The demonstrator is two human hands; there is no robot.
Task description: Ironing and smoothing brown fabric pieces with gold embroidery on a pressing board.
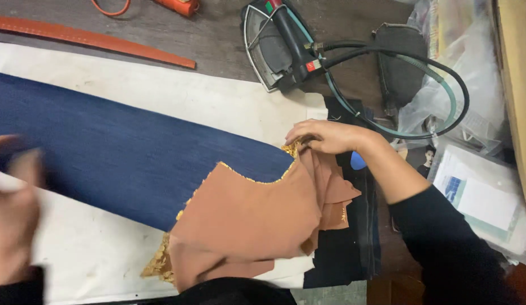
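My right hand pinches the top corner of a rust-brown cloth piece with gold lace trim along its edges. That piece lies over a long dark blue fabric, spread on a white padded surface. My left hand is blurred at the left edge, fingers loosely curled, holding nothing I can see, hovering over the white surface and the blue fabric's left end. More brown pieces are folded under my right wrist.
A steam iron lies on its side at the top, its black and green hoses looping right. An orange strap lies top left. Dark fabric sits by my right arm; plastic bags and papers are piled at right.
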